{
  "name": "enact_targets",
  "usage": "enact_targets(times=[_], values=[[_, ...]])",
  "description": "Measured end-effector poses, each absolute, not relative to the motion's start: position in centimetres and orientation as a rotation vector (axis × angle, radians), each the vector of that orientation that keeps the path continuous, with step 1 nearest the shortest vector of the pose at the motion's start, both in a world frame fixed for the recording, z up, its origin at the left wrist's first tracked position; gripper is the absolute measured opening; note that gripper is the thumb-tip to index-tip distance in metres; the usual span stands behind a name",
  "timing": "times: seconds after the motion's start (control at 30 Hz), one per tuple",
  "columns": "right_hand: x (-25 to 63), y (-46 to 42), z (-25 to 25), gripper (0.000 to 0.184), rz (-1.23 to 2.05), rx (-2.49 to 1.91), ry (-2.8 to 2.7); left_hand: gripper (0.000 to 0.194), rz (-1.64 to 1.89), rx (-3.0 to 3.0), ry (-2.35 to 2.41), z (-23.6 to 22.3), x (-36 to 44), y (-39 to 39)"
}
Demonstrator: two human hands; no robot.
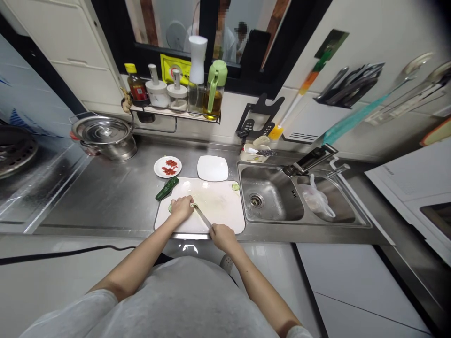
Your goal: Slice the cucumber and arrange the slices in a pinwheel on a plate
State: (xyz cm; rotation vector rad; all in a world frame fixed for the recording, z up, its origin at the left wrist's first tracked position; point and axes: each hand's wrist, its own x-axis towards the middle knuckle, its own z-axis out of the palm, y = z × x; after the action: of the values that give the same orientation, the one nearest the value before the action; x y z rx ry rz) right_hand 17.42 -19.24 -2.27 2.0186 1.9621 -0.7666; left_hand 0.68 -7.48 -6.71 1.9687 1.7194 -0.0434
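My left hand (182, 209) is closed over a cucumber piece (170, 207), pressing it onto the white cutting board (225, 213). Most of that piece is hidden under the fingers. In my right hand (222, 236) is the handle of a kitchen knife (203, 217), its blade slanting up to the left and its tip close beside my left fingertips. A dark green cucumber length (167, 188) lies at the board's upper left edge. Pale cucumber slices (235, 187) rest at the board's upper right corner.
Behind the board stand a plate of chopped red pieces (167, 167) and a white square plate (213, 168). A double sink (271, 192) is on the right, with a plastic bag (317, 199) in one basin. A lidded steel pot (109, 136) sits left, below a bottle rack (176, 112).
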Motion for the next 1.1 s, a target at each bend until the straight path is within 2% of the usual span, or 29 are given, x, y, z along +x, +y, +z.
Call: enact_targets(times=[0.47, 0.7, 0.87, 1.1], values=[[20.5, -21.2, -2.8, 0.032, -0.843, 2.195, 1.918, 0.011, 0.073, 1.9, 1.679, -5.2, 1.2, -8.3], [22.3, -20.0, -3.8, 0.026, -0.892, 2.46, 1.815, 0.012, 0.284, 1.725, 1.749, -4.8, -3.8, -8.0], [25.4, -18.6, -4.6, 0.032, -0.991, 2.629, 1.679, 0.013, 0.253, 1.673, 1.797, -6.0, -6.8, -7.5], [27.8, -17.0, -5.6, 0.037, -1.001, 2.73, 1.63, 0.014, 0.143, 1.744, 1.898, -6.2, -7.3, -7.5]])
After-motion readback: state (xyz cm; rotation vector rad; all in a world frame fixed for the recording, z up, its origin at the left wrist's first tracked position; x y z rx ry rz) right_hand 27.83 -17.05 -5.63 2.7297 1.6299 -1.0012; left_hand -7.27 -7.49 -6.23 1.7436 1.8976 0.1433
